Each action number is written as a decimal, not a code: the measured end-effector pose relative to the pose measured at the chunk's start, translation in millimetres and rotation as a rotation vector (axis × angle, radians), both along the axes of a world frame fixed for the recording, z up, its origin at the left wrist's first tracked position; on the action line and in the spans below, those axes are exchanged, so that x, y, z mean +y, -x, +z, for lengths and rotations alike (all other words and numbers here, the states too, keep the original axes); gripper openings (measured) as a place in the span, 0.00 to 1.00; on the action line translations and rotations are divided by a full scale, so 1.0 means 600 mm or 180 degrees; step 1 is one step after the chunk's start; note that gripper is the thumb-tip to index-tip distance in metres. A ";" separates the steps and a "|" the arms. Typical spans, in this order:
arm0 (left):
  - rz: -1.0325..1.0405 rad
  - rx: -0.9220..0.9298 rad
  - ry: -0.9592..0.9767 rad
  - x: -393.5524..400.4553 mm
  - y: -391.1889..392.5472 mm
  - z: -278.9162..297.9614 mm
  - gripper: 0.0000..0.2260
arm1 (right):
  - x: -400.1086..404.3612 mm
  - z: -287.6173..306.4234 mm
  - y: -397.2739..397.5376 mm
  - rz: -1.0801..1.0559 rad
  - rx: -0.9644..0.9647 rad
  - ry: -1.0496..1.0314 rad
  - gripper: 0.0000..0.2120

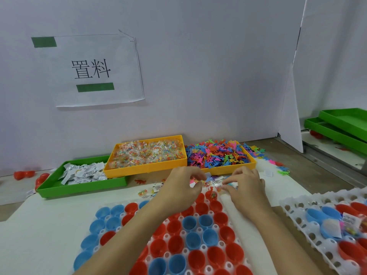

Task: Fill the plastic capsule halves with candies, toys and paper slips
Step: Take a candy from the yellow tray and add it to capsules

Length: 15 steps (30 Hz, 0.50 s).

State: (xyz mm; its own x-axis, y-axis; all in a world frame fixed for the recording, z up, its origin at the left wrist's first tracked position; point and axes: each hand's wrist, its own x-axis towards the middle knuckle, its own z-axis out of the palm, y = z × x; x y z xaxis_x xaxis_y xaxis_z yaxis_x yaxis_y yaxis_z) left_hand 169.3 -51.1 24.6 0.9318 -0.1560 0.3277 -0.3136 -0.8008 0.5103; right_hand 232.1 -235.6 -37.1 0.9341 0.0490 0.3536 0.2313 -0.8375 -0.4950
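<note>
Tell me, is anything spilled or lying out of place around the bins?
Yes. Plastic toys have spilled past the right yellow tray onto the table. Red capsule halves lie loose left of the green tray. One candy packet sits on the mat, outside its tray.

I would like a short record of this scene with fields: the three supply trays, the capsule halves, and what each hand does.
green tray: paper slips, at the left
middle yellow tray: wrapped candies
right yellow tray: small plastic toys, some spilled beside it
capsule halves: red and blue, open side up in a white holder, mostly empty
left hand: pinches small items above the far row
right hand: pinches small items beside it
</note>
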 end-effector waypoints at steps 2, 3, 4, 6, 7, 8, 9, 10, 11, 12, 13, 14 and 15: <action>-0.0020 -0.0022 0.0017 -0.002 -0.001 0.001 0.09 | -0.002 0.006 -0.003 -0.0025 -0.0164 -0.0366 0.03; -0.0034 -0.0035 0.0032 -0.004 -0.002 0.002 0.09 | -0.002 0.008 -0.004 -0.0017 -0.0195 -0.0519 0.03; -0.0047 -0.0045 0.0045 -0.005 -0.002 0.002 0.09 | -0.001 0.009 -0.003 -0.0007 -0.0187 -0.0605 0.03; -0.0055 -0.0048 0.0051 -0.009 -0.003 0.003 0.10 | 0.000 0.008 -0.001 -0.0003 -0.0088 -0.0565 0.05; -0.0055 -0.0045 0.0050 -0.010 -0.003 0.002 0.10 | 0.001 0.006 0.001 -0.0013 0.0009 -0.0441 0.07; -0.0058 -0.0043 0.0049 -0.011 -0.003 0.002 0.10 | 0.000 0.004 0.003 -0.0020 0.0117 -0.0246 0.10; -0.0059 -0.0036 0.0042 -0.011 -0.003 0.001 0.10 | -0.001 0.003 0.005 -0.0025 0.0226 -0.0011 0.12; -0.0058 -0.0023 0.0026 -0.011 -0.003 0.001 0.10 | -0.001 0.003 0.006 -0.0037 0.0319 0.0206 0.13; -0.0055 -0.0012 0.0011 -0.011 -0.003 0.001 0.10 | -0.002 0.004 0.007 -0.0059 0.0389 0.0350 0.13; -0.0052 -0.0005 0.0004 -0.010 -0.003 0.000 0.10 | -0.002 0.006 0.008 -0.0091 0.0424 0.0404 0.13; -0.0047 -0.0001 0.0006 -0.010 -0.003 0.000 0.10 | -0.002 0.007 0.009 -0.0120 0.0417 0.0409 0.12; -0.0042 0.0005 0.0008 -0.009 -0.003 -0.001 0.10 | -0.002 0.007 0.009 -0.0140 0.0388 0.0397 0.11; -0.0039 0.0012 0.0005 -0.009 -0.003 -0.001 0.10 | -0.001 0.008 0.009 -0.0158 0.0370 0.0392 0.10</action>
State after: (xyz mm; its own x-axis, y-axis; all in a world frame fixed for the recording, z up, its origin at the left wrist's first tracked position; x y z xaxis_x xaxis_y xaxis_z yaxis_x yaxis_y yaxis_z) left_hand 171.0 -56.2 24.2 0.9311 -0.1668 0.3244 -0.3213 -0.7961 0.5128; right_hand 226.5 -236.3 -32.1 0.9707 0.0380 0.2372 0.1353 -0.9024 -0.4090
